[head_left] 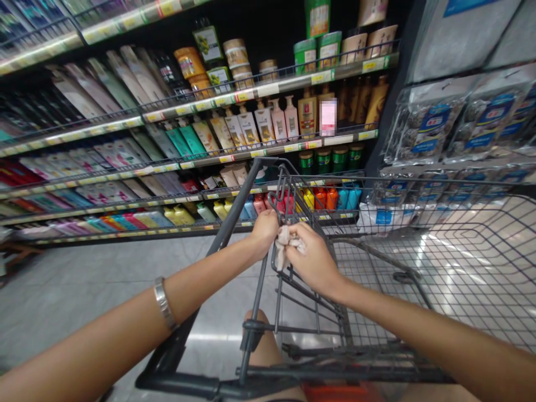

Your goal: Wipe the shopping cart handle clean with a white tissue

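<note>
A grey metal shopping cart (240, 215) stands directly before me, its wire basket stretching to the right. My left hand (265, 229) is closed around a thin bar of the cart's frame, near the far end of the handle side. Just right of it, my right hand (312, 251) grips a crumpled whitish cloth (285, 245) and presses it against the wire frame. Part of the cloth is hidden behind my fingers. The two hands are close together. A silver bracelet (164, 301) circles my left wrist.
Store shelves (167, 167) hold rows of bottles and jars beyond the cart. Silvery packages with blue labels (435, 123) hang at the right. Grey floor tiles (138, 265) show on the left, and my leg (262, 340) is visible below the frame.
</note>
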Demonstrator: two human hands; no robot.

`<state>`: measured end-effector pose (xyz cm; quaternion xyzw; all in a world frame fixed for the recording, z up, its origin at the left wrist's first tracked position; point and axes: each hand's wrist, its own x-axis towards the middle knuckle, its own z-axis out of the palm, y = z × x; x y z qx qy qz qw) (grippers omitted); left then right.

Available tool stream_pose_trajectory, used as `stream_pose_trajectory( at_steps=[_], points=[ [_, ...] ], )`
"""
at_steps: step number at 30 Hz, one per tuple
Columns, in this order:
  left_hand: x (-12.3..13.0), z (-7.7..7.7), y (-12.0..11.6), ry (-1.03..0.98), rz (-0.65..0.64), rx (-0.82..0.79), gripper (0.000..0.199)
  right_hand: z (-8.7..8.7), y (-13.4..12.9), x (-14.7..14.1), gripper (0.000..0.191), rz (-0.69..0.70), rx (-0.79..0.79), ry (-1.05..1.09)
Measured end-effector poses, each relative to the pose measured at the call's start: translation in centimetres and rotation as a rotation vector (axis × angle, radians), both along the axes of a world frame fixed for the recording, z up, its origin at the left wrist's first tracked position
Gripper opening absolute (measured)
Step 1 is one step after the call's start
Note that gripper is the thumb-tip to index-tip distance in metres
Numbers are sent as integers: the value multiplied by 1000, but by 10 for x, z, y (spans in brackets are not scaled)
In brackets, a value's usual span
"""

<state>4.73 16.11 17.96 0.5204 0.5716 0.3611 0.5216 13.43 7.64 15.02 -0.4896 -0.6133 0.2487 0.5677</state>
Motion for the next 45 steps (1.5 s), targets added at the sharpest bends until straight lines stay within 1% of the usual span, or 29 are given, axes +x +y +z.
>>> stream_pose_trajectory(
  at_steps=[2, 5, 8, 11, 13, 15, 18, 19, 22, 24, 26, 30, 34, 37, 41, 42, 43, 45],
  points=[
    [1, 2, -1, -11, 0, -30, 28, 0, -13, -8, 21, 73, 18, -13],
    [3, 5, -3, 25, 6, -30, 29, 0, -25, -12, 23, 150, 40, -8],
    [5, 7, -4, 42, 14, -41, 29, 1, -29, -11, 24, 193, 72, 15],
    [5, 6, -4, 18, 6, -36, 29, -1, -30, -9, 25, 222, 134, 17],
    [4, 4, -4, -7, -4, -28, 27, -3, -32, -8, 24, 229, 186, -30],
    [3, 2, -4, -33, -15, -25, 26, -5, -38, -8, 22, 248, 259, -131],
    [2, -3, -1, -83, -30, -21, 26, -5, -52, -11, 17, 381, 417, -348],
    [1, -4, 0, -100, -37, -20, 26, -5, -56, -13, 16, 425, 443, -383],
    [1, -7, 2, -125, -52, -18, 25, -5, -66, -15, 18, 492, 420, -337],
    [0, -8, 2, -130, -52, -30, 25, -6, -65, -14, 20, 519, 420, -312],
    [0, -8, 2, -140, -36, -48, 24, -8, -59, -10, 21, 494, 446, -350],
    [0, -7, 1, -104, -19, -47, 22, -15, -42, -1, 24, 321, 431, -366],
    [1, -5, -1, -80, -22, -60, 22, -17, -36, 3, 26, 319, 435, -355],
    [2, -4, -1, -95, -3, -57, 24, -10, -36, 1, 28, 308, 406, -254],
    [3, -3, 1, -94, 1, -75, 24, 6, -36, -8, 30, 191, 354, -61],
    [3, -3, 2, -88, -1, -87, 24, 9, -37, -11, 31, 181, 325, -32],
    [3, -3, 2, -85, 1, -91, 25, 12, -39, -15, 32, 197, 287, -19],
    [2, -4, 3, -89, 6, -87, 26, 15, -47, -24, 36, 279, 201, -26]
  ],
)
